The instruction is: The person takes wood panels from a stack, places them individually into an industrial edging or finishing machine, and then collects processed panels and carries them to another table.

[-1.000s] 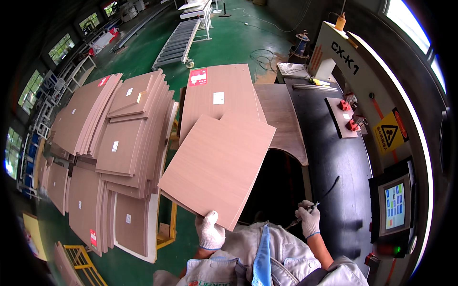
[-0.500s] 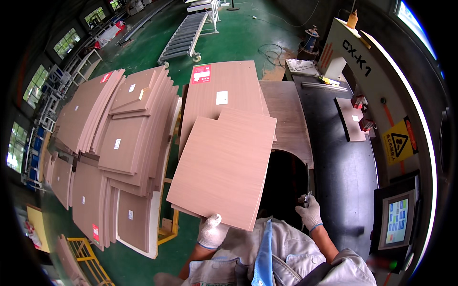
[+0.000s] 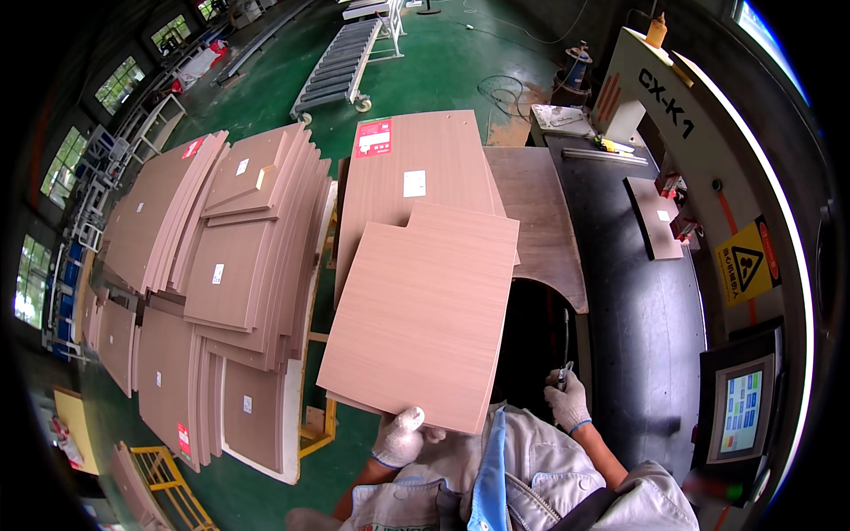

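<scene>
Since the earlier frame the wooden panel (image 3: 423,314) sits squarer at frame centre, left hand (image 3: 399,437) clamped on its near edge, right hand (image 3: 567,401) closed around a thin dark tool (image 3: 565,341).

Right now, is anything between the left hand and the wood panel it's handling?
No. The gloved left hand already grips the near edge of the wood panel, with nothing between them. The right hand is apart, holding a thin dark tool beside the black machine table.
</scene>
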{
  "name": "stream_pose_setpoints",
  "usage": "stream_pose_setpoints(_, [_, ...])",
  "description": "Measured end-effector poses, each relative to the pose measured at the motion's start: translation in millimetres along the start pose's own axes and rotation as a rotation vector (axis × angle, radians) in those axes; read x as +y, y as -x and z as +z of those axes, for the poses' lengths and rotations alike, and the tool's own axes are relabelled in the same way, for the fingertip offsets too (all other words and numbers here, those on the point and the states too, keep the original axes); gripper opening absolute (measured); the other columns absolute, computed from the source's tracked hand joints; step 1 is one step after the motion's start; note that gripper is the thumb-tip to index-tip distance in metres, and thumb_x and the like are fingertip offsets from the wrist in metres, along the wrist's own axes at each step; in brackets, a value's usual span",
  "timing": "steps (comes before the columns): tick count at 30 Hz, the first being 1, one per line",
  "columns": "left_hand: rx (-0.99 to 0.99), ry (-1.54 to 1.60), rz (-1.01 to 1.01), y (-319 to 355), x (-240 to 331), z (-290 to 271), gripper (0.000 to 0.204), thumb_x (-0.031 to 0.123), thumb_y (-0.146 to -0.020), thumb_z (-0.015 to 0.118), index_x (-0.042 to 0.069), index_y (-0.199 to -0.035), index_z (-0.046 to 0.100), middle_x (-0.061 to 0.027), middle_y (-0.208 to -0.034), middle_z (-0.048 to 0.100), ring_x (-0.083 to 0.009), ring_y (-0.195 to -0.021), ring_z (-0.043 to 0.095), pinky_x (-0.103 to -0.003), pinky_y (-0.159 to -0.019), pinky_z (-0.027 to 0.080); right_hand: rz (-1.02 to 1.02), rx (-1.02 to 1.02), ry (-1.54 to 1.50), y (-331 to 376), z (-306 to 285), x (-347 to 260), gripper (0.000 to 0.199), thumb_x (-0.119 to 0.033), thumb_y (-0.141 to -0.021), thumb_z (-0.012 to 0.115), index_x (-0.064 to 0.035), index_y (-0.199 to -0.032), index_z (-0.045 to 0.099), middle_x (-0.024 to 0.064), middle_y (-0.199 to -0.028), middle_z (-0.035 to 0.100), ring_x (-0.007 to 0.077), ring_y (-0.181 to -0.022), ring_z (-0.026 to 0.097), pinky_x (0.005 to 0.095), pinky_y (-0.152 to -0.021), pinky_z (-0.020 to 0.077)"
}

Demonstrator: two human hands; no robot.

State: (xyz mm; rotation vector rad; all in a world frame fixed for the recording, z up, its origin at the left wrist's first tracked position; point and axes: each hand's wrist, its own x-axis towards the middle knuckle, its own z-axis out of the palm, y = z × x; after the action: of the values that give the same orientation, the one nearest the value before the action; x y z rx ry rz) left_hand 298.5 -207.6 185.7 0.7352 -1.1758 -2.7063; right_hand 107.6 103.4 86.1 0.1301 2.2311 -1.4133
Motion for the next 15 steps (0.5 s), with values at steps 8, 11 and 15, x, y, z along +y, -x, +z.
stream_pose_setpoints(8, [0.111,0.097,0.114,-3,-24,4,0.037,0.026,-0.093,0.069,-0.001,-0.118,0.064,-0.0172,-0.102,0.071,-0.0272,-0.085,0.071,-0.040,-0.067,0.059,-0.072,-0.017,0.032,4,4,9,0.024,0.001,-0.086,0.067,-0.0012,-0.110,0.064,0.0025,-0.083,0.063,0.0117,-0.067,0.059,0.0291,-0.061,0.0500])
stream_pose_setpoints(11, [0.301,0.220,0.282,-14,3,46,0.035,0.020,-0.093,0.070,0.003,-0.122,0.063,-0.0134,-0.110,0.070,-0.0260,-0.091,0.071,-0.041,-0.069,0.060,0.035,-0.038,0.017,10,1,0,0.026,-0.005,-0.085,0.070,0.0001,-0.110,0.067,0.0057,-0.093,0.069,0.0155,-0.082,0.064,0.0316,-0.079,0.0537])
stream_pose_setpoints(15, [0.256,0.089,0.425,-57,31,72,0.009,0.015,-0.100,0.063,0.007,-0.102,0.066,-0.0069,-0.092,0.065,-0.0234,-0.079,0.064,-0.037,-0.068,0.054,0.035,-0.111,0.008,11,-2,-10,0.026,-0.008,-0.086,0.071,0.0007,-0.110,0.067,0.0064,-0.093,0.069,0.0161,-0.083,0.065,0.0320,-0.079,0.0541])
